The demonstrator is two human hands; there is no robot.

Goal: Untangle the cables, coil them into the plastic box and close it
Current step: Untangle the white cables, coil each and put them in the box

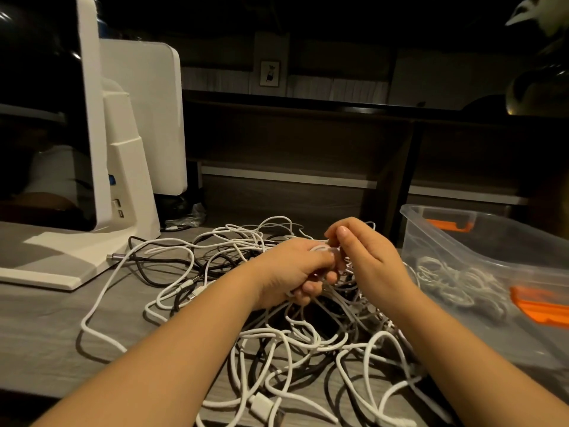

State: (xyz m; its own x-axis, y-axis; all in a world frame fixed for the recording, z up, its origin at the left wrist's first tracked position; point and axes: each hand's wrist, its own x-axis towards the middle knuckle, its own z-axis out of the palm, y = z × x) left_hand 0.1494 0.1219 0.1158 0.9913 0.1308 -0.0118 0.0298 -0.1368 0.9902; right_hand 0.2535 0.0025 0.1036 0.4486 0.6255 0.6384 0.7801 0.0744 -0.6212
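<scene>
The left hand grips a white cable loop; the right hand pinches its top. The cables sprawl on the surface, the plastic box at three o'clock. Tugging could tighten knots.

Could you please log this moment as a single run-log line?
phase: untangling | left hand: grips white cable | right hand: pinches same cable | cable pile: tangled on desk | plastic box: open, some coils inside

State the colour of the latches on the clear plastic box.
Orange latches on the plastic box, clearest in the head view.
</scene>
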